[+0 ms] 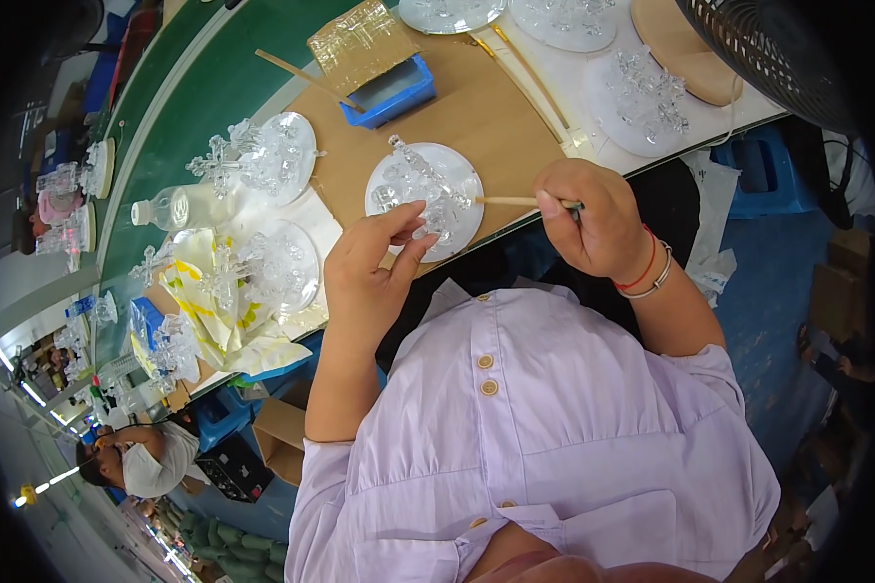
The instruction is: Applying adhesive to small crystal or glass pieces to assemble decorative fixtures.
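On the brown board in front of me lies a white round plate (383, 191), bearing a clear, faceted ornament (437, 185) with a long piece across it. My left hand (377, 251) reaches over the plate's near left edge, thumb and fingers curled around part of the ornament. My right hand (591, 216) grips a thin wooden stick (507, 200) with a dark green end, its handle running through the closed fist. The stick's tip meets the right side of the ornament; whether it carries bristles is too small to tell.
Behind the plate stands a blue box (395, 94) with a taped cardboard flap (365, 47) and another stick (306, 78). More plates with clear ornaments (282, 155) lie left and far right. Nearby are a clear bottle (180, 208), yellow-white wrapping (204, 301) and a black fan (773, 49).
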`<state>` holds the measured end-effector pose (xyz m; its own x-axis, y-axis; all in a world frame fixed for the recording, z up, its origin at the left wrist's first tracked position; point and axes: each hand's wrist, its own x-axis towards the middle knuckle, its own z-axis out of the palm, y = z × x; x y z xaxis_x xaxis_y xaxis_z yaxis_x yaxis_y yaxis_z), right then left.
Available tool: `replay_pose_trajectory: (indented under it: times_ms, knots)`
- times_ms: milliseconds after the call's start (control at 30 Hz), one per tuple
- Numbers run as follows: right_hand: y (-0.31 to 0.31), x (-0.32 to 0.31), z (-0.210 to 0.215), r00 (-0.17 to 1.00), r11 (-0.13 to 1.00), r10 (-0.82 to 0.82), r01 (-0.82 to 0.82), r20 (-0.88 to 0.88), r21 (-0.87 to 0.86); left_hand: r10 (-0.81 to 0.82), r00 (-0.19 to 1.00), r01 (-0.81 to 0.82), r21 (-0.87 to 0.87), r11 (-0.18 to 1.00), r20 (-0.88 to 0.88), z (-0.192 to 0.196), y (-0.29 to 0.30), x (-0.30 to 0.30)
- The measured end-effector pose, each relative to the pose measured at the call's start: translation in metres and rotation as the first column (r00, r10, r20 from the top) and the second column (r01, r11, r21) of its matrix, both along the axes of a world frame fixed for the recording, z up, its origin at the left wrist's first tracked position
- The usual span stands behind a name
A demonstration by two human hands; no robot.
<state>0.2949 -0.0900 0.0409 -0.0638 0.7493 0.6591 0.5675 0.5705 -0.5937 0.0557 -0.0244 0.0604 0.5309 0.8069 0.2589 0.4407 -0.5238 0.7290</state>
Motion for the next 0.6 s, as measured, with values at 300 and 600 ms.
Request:
replay_pose_trajectory:
  times_ms: [300,600]
  knots:
    - [0.004,-0.002,-0.001,0.999,0.997,-0.039,0.038,0.017,0.063,0.02,1.0,-0.018,0.085,0.996,-0.017,0.001,0.0,0.014]
    - [0.002,0.0,0.002,1.0,0.999,-0.015,0.015,0.013,0.029,0.018,0.999,-0.012,0.127,0.992,-0.047,0.0,-0.002,0.02]
